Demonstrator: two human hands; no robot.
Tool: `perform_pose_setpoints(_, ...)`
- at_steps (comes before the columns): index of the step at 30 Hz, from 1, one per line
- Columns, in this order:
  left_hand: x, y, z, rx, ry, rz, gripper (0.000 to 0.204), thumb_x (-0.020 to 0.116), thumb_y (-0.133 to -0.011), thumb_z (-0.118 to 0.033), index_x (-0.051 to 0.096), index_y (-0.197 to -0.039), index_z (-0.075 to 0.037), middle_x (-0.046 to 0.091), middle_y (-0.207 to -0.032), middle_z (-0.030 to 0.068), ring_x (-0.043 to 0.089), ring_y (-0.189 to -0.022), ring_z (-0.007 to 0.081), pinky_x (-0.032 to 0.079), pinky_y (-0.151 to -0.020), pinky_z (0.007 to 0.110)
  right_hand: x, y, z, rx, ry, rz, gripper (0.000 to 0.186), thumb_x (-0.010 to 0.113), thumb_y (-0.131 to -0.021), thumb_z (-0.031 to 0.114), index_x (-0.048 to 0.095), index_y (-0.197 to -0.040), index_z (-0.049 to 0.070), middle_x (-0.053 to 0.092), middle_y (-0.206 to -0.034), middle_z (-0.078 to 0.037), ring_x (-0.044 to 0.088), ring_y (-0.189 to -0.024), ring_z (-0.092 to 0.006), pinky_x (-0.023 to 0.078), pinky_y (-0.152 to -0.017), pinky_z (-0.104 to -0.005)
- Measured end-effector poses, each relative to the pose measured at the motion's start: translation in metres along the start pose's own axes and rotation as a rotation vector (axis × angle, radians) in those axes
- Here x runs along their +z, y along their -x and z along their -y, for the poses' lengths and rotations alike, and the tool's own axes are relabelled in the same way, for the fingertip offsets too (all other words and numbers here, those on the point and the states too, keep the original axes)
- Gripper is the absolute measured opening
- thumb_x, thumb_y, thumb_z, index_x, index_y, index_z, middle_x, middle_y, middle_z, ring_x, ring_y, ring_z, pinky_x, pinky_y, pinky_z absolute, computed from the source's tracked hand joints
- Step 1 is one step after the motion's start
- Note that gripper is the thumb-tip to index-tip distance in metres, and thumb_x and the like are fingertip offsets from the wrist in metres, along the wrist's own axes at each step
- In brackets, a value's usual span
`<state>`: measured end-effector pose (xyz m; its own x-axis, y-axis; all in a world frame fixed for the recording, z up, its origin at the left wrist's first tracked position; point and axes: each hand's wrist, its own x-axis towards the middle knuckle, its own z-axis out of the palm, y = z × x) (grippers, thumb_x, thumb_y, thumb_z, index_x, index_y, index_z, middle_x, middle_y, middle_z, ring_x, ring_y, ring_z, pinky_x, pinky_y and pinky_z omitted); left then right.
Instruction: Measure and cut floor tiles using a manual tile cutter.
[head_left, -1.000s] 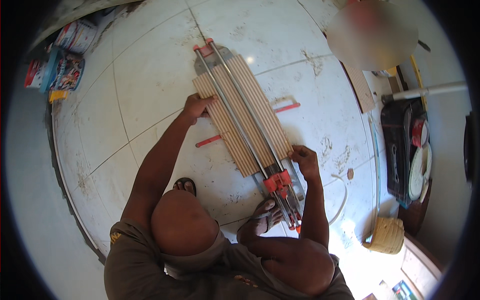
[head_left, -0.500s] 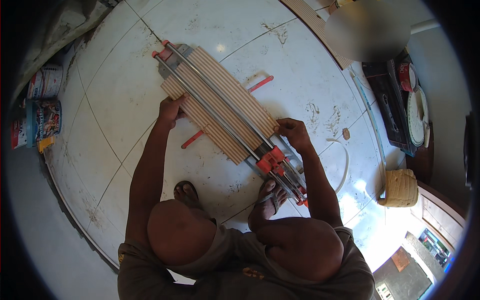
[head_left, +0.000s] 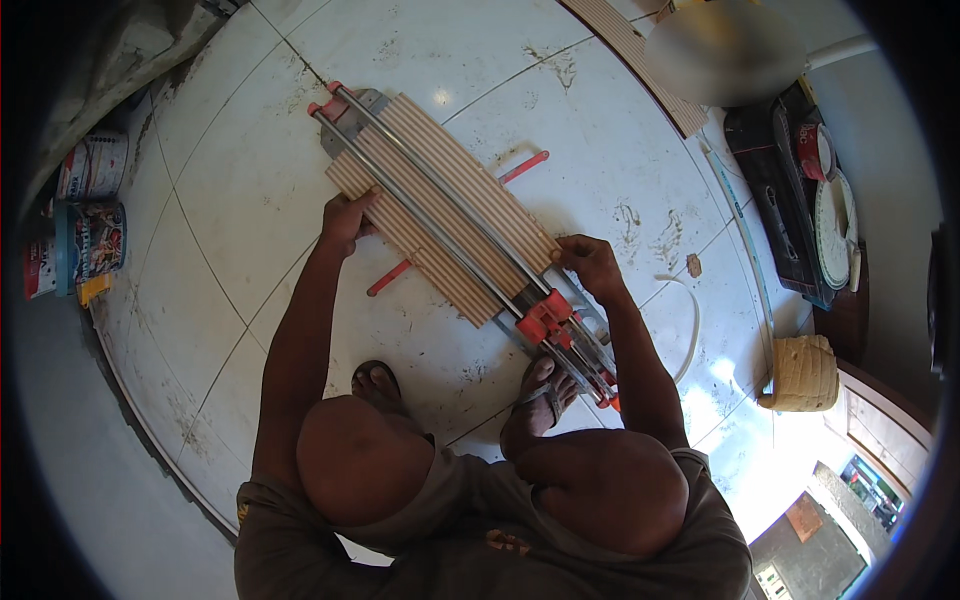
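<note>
Beige-and-brown ribbed rectangular panel (head_left: 465, 185) lies on a long metal tile cutter w/ twin chrome rails (head_left: 487, 234), set diag. on the dirt-marked white tiled floor (head_left: 260, 200). Panel's under the rails, far end over the grey end plate (head_left: 371, 101), near end by the red slider block (head_left: 546, 315). L hand (head_left: 345, 222): grip closed on panel's L edge, toward the far end, thumb on top. R hand (head_left: 588, 265): fingertips pinch panel's R edge nr the near R corner. Red bar arms (head_left: 525, 167) stick out both sides of cutter. R sandalled foot (head_left: 545, 393) at cutter's near end; can't tell if touching. L foot (head_left: 376, 380), dark sandal, apart from it. Off to R: curved white strip (head_left: 694, 320), tan block (head_left: 803, 373) (material unclear), black case (head_left: 772, 200). Far L: printed tubs (head_left: 97, 240).
</note>
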<state>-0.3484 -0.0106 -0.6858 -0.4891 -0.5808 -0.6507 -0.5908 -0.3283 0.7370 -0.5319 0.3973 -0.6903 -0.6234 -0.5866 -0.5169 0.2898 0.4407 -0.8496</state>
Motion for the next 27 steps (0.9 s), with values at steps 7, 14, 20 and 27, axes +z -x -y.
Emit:
perform_pose_setpoints(7, -0.0018, 0.0005, -0.0025, -0.013, -0.014, 0.007, 0.071, 0.081, -0.084, -0.047, 0.054, -0.133, -0.003, 0.066, -0.111, 0.0100, 0.068, -0.089, 0.0185, 0.058, -0.072, 0.032, 0.0026, 0.0003, -0.0031, -0.006, -0.050, -0.017, 0.031, 0.077, -0.090, 0.017, 0.072, -0.112, -0.004, 0.074, -0.090, -0.005, 0.062, -0.079, -0.0095, 0.051, -0.075, -0.0268)
perform_pose_setpoints(14, -0.0028, -0.0035, 0.0023, -0.004, -0.022, -0.018, 0.069, 0.082, -0.083, -0.046, 0.056, -0.129, -0.003, 0.068, -0.104, 0.0080, 0.068, -0.082, 0.0166, 0.058, -0.065, 0.030, 0.0042, -0.0002, -0.0070, 0.015, -0.051, -0.046, 0.032, 0.077, -0.090, 0.017, 0.071, -0.113, -0.005, 0.074, -0.089, -0.006, 0.064, -0.080, -0.0097, 0.052, -0.075, -0.0272)
perform_pose_setpoints(20, -0.0015, -0.0040, 0.0027, -0.001, -0.013, -0.015, 0.068, 0.083, -0.083, -0.047, 0.057, -0.128, -0.003, 0.068, -0.103, 0.0082, 0.068, -0.081, 0.0157, 0.058, -0.063, 0.028, 0.0019, -0.0002, -0.0060, 0.017, -0.022, -0.034, 0.030, 0.077, -0.090, 0.016, 0.072, -0.112, -0.003, 0.074, -0.089, -0.006, 0.063, -0.080, -0.0096, 0.052, -0.076, -0.0270)
perform_pose_setpoints(27, -0.0018, -0.0037, 0.0025, 0.016, -0.022, -0.007, 0.068, 0.082, -0.084, -0.046, 0.056, -0.128, -0.002, 0.068, -0.105, 0.0095, 0.069, -0.082, 0.0165, 0.059, -0.065, 0.029, 0.0029, 0.0014, 0.0008, 0.019, -0.018, -0.028, 0.028, 0.076, -0.091, 0.016, 0.072, -0.112, -0.003, 0.074, -0.092, -0.005, 0.063, -0.082, -0.0094, 0.052, -0.077, -0.0275)
